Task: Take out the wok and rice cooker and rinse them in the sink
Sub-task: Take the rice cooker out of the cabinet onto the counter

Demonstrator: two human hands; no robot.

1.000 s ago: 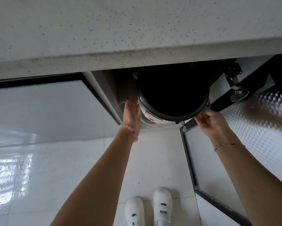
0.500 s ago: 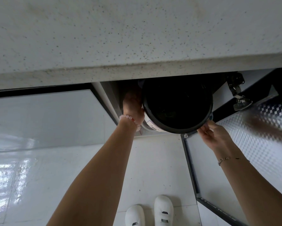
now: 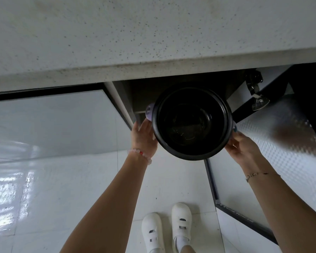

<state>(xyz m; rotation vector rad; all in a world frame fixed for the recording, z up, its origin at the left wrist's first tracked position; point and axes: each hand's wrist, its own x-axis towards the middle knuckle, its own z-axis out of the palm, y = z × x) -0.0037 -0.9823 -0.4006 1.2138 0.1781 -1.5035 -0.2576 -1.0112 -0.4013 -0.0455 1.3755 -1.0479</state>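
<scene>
The rice cooker (image 3: 192, 123), round with a black rim, a dark open bowl and a pale purple side handle, hangs in front of the open cabinet below the counter edge. My left hand (image 3: 143, 136) holds its left side under the handle. On the cooker's right side is my right hand (image 3: 242, 146), fingers curled around the rim. No lid is on it. The wok is not in view.
A speckled stone countertop (image 3: 153, 33) overhangs the cabinet. The cabinet door (image 3: 274, 161) stands open to the right, its hinge (image 3: 257, 95) above. A shut white door (image 3: 53, 121) is on the left. White shoes (image 3: 166, 229) stand on the glossy tile floor.
Both hands have drawn the rice cooker out of the cabinet toward me and upward; it now shows fully below the counter edge, with its purple handle visible.
</scene>
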